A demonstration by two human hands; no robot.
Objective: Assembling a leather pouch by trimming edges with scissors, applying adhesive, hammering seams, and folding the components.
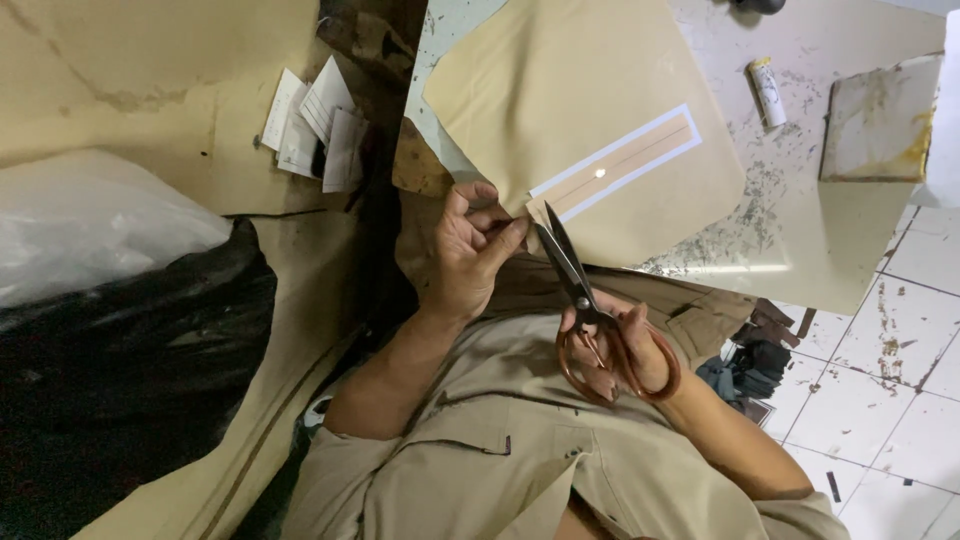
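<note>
A sheet of tan material (590,90) bearing a white-bordered strip (615,165) is pinched at its near edge between the thumb and fingers of the left hand (470,250), which are closed on it. Just to the right, large scissors (580,290) with brown handles are gripped in the right hand (615,345), fingers through the loops; the dark blades are parted at the sheet's edge, beside the left fingertips (515,228).
</note>
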